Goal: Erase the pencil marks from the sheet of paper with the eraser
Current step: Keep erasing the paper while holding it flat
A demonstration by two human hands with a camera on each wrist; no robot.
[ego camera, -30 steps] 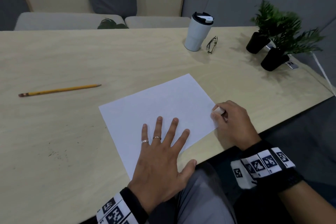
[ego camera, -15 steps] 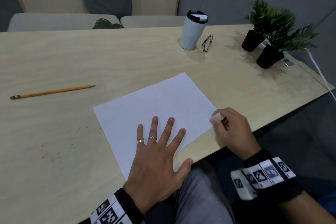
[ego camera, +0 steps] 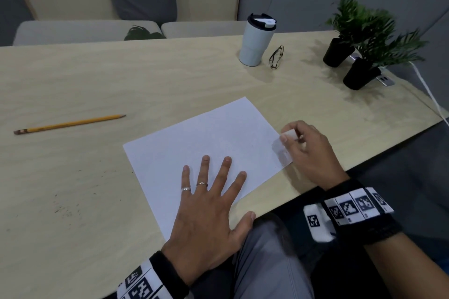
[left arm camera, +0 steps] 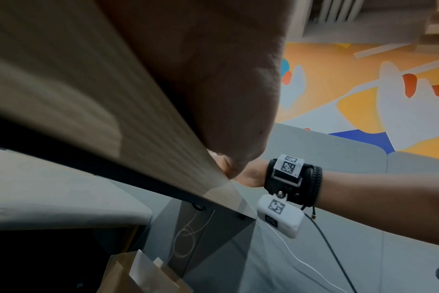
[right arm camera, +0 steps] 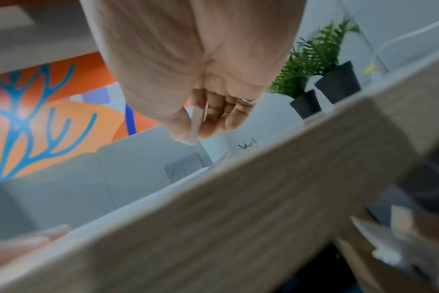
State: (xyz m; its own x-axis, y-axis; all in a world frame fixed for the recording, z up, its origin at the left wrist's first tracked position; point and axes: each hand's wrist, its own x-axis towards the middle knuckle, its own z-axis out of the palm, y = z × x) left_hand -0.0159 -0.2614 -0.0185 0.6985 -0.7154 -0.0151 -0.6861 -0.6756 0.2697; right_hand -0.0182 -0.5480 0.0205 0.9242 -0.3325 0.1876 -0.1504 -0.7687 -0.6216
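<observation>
A white sheet of paper (ego camera: 206, 143) lies at an angle near the table's front edge. No pencil marks show on it in the head view. My left hand (ego camera: 209, 204) lies flat on the sheet's near part with fingers spread and straight. My right hand (ego camera: 306, 150) is at the sheet's right edge and pinches a small white eraser (ego camera: 289, 134) between thumb and fingers. In the right wrist view the eraser (right arm camera: 197, 123) shows as a thin pale slab between the fingertips, raised a little above the table edge. The left wrist view shows only my palm (left arm camera: 213, 79) against the table.
A yellow pencil (ego camera: 70, 124) lies on the table to the left. At the back stand a white travel mug (ego camera: 256, 41), folded glasses (ego camera: 277, 57) and two potted plants (ego camera: 359, 60). Dark crumbs (ego camera: 65, 206) dot the wood at the left. The table's front edge (ego camera: 303, 192) runs under my hands.
My right hand with the eraser has lifted slightly at the sheet's right edge. The left hand stays flat on the paper. The head view has shifted a little.
</observation>
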